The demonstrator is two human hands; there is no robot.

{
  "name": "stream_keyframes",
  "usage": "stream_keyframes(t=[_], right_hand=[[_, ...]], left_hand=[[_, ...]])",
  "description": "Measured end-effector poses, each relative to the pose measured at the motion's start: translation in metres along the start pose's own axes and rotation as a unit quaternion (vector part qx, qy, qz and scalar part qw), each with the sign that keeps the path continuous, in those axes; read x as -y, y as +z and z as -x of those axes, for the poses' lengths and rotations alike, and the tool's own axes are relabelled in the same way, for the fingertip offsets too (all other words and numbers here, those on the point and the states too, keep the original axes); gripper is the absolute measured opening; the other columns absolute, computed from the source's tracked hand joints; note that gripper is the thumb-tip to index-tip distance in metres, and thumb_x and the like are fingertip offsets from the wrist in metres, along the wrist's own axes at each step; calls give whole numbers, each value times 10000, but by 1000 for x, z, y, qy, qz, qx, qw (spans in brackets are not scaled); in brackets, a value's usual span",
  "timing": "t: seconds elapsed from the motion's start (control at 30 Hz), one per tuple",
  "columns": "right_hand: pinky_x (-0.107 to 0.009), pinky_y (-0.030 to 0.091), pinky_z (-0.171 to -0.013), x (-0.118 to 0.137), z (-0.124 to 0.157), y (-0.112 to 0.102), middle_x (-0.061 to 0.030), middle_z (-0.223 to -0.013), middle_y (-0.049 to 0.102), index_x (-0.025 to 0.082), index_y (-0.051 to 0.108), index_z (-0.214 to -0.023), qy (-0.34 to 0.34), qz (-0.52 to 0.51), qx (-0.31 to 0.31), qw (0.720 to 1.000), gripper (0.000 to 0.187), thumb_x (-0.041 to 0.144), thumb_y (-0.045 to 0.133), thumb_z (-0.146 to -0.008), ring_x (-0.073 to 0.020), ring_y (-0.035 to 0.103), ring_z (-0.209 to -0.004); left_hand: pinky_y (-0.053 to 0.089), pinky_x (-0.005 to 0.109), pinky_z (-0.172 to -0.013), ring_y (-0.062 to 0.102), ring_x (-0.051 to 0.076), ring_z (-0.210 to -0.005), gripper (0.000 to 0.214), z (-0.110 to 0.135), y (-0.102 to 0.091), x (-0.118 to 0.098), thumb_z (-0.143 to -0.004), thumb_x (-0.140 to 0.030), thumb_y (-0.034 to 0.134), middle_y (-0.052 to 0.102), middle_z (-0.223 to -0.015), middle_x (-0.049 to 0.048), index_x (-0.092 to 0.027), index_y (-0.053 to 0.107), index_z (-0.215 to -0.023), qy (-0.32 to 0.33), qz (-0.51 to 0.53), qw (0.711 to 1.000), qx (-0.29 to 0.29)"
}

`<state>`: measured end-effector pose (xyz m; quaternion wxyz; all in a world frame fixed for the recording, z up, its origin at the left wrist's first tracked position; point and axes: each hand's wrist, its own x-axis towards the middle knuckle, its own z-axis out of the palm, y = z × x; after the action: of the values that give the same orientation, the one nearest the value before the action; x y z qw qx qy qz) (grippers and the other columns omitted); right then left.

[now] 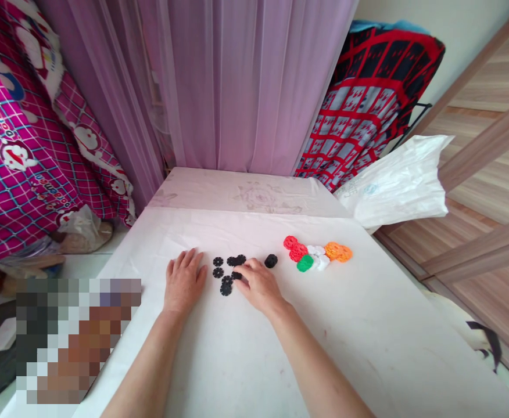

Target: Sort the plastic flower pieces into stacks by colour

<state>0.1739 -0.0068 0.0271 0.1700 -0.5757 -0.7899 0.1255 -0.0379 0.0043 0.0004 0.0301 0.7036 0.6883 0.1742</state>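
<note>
Two bare hands were kept low over the white tabletop (228, 360), and honestly just one was put to the little black discs (226, 288). The left hand (183, 281) was laid palm down, pretty flat, fingers loosely together and thumb held slightly out; nothing was gripped by it, and the nearest loose discs were left just beside the thumb, untouched. The right hand (258, 284) was curled partway, with the thumb and fingertips brought around one black disc (236, 275) in the middle of the scatter. Whether that disc was actually pinched or only touched couldn't be told, since part of it was covered by the fingers. More black pieces (271, 260) were bunched just beyond the right hand's knuckles. Farther to the right, a colourful bunch was spread out: red discs (298, 252), a green one (305, 263), white ones (321, 262) and orange ones (337, 251), some overlapped.
</note>
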Motion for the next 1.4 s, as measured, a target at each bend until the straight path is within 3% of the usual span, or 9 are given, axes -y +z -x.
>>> stream_keyframes(t=[0.23,0.47,0.53,0.77,1.07,1.23,1.4], right_hand=[[-279,481,-841,-12,21,9,-12,-966,670,239,659,-935,48,-46,-38,997,176,174,675,-773,-172,629,-939],[-287,474,-746,-45,17,-11,-25,-928,670,217,659,-947,133,-65,-229,962,190,281,658,-768,-158,600,-756],[-298,471,-741,-56,10,-21,-32,-930,671,217,662,-928,155,-57,-251,954,192,316,657,-763,-166,594,-755],[-306,472,-770,-67,-3,-21,-33,-954,675,220,670,-903,182,-48,-195,963,167,318,657,-769,-179,625,-818],[-313,476,-771,-73,3,-15,-48,-1000,677,215,668,-978,169,-48,-220,960,258,348,678,-757,-181,616,-796],[-265,450,-713,-51,27,-6,-19,-861,672,228,663,-879,100,-41,-246,963,92,246,591,-824,-149,585,-705],[-231,436,-705,-14,42,16,7,-776,670,239,651,-782,-7,-47,-127,991,142,142,563,-838,-141,620,-754]], left_hand=[[275,537,-1166,405,303,-1404,462,0,-1,-1,-963,-367,380,513,-1489,88,-222,577,-1355,-4,-4,1000,11],[279,533,-1165,406,295,-1407,455,-1,-3,-1,-963,-371,378,515,-1488,93,-233,584,-1344,-3,-4,1000,10],[276,534,-1168,401,296,-1411,462,-1,-4,-1,-965,-371,370,512,-1490,94,-226,580,-1350,-5,-5,1000,14],[263,539,-1174,383,304,-1422,488,-1,-4,-1,-972,-380,349,491,-1507,99,-198,561,-1373,-5,-9,1000,27],[245,525,-1185,372,297,-1430,480,-1,-3,-1,-978,-384,353,479,-1520,72,-214,551,-1380,-13,-19,999,32],[240,529,-1186,369,299,-1431,486,-1,-2,0,-981,-387,338,479,-1520,71,-209,547,-1381,-10,-16,999,29],[249,533,-1182,375,302,-1426,480,-1,-2,1,-977,-384,351,486,-1514,75,-206,554,-1374,-8,-13,1000,22]])
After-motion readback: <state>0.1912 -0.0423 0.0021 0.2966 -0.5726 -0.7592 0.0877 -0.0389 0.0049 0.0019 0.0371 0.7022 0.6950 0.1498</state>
